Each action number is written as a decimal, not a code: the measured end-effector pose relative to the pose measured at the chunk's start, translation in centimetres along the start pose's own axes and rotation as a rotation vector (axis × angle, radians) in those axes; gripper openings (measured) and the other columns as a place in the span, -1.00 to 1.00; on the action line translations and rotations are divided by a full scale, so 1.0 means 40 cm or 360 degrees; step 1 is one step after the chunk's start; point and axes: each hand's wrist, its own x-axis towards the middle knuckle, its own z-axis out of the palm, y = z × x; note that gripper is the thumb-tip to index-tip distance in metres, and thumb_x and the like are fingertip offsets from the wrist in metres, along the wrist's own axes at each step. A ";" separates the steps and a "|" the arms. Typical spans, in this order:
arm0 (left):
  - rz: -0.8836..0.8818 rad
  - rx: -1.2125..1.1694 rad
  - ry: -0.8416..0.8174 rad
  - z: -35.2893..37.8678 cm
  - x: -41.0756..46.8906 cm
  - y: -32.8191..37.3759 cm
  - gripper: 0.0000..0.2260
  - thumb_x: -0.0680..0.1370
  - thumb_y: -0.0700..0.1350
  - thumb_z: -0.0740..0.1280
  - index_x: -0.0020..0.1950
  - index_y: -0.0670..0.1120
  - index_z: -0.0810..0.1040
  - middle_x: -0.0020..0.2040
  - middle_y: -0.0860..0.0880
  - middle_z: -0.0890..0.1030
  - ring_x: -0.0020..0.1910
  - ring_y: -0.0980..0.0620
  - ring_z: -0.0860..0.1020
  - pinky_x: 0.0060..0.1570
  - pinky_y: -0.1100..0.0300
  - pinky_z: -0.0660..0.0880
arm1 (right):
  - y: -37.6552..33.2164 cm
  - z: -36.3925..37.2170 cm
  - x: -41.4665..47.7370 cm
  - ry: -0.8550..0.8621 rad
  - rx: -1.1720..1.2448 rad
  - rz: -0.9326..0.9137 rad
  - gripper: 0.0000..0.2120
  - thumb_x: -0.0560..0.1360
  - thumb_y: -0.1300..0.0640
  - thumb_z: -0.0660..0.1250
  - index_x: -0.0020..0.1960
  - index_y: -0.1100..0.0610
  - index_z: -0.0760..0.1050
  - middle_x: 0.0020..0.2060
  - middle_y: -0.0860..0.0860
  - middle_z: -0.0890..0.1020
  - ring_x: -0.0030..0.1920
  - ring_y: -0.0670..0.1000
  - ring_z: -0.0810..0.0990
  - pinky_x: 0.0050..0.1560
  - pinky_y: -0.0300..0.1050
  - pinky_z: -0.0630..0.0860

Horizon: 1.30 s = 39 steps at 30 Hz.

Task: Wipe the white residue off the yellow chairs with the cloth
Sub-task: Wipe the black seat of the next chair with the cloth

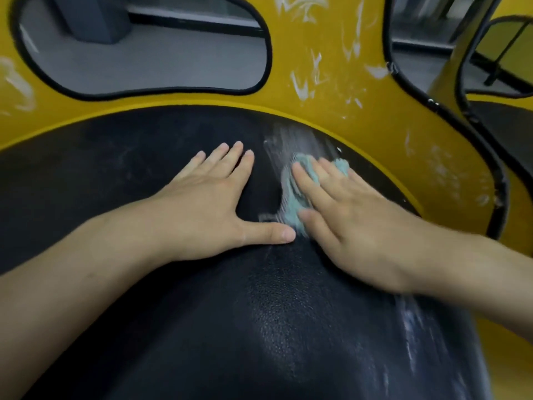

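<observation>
Teal cloth (290,204) mostly hidden under flat right hand (350,223); left hand (207,203) spread on seat (259,327).

Left hand (207,203) on seat pad (259,327) centre, cloth (291,202) right of centre on seat pad, right hand (354,220) atop cloth, chair back (326,67) behind seat pad

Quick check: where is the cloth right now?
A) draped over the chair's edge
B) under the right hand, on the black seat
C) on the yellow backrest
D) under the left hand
B: the cloth lies beneath the right hand, pressed onto the black seat, while the left hand rests flat and bare beside it.
</observation>
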 end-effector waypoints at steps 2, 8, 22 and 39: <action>0.0010 0.0011 -0.0004 0.002 0.003 0.000 0.26 0.08 0.73 -0.15 0.60 0.05 -0.36 0.58 0.11 -0.39 0.52 0.18 -0.41 0.55 0.08 -0.29 | -0.003 -0.007 -0.062 -0.0138 -0.0028 -0.0023 -0.30 0.47 -0.25 -0.46 0.56 -0.05 -0.46 0.56 -0.04 -0.36 0.53 -0.10 -0.43 0.55 -0.07 -0.32; -0.0008 0.0065 -0.0015 0.002 0.009 0.001 0.26 0.06 0.73 -0.21 0.59 0.05 -0.38 0.56 0.12 -0.41 0.50 0.20 -0.44 0.53 0.11 -0.32 | 0.021 -0.022 0.232 -0.0039 0.0154 0.0245 -0.42 0.69 -0.11 -0.19 0.61 0.05 -0.29 0.61 0.05 -0.21 0.59 0.03 -0.26 0.56 0.10 -0.24; -0.0007 0.0081 -0.0035 0.002 0.008 0.004 0.26 0.04 0.74 -0.24 0.58 0.07 -0.41 0.55 0.13 -0.43 0.50 0.19 -0.44 0.54 0.11 -0.31 | 0.024 -0.015 0.116 -0.0054 0.0136 0.0131 -0.42 0.67 -0.15 -0.22 0.61 -0.01 -0.32 0.60 0.00 -0.26 0.57 -0.03 -0.31 0.56 0.03 -0.27; 0.0044 0.0180 -0.0066 0.001 -0.008 0.017 0.21 -0.05 0.76 -0.32 0.47 0.19 -0.50 0.49 0.15 -0.49 0.46 0.20 -0.49 0.47 0.18 -0.36 | 0.044 0.001 0.023 -0.0009 0.0085 0.0094 -0.42 0.68 -0.13 -0.22 0.61 0.00 -0.32 0.60 0.01 -0.25 0.57 -0.02 -0.31 0.56 0.04 -0.25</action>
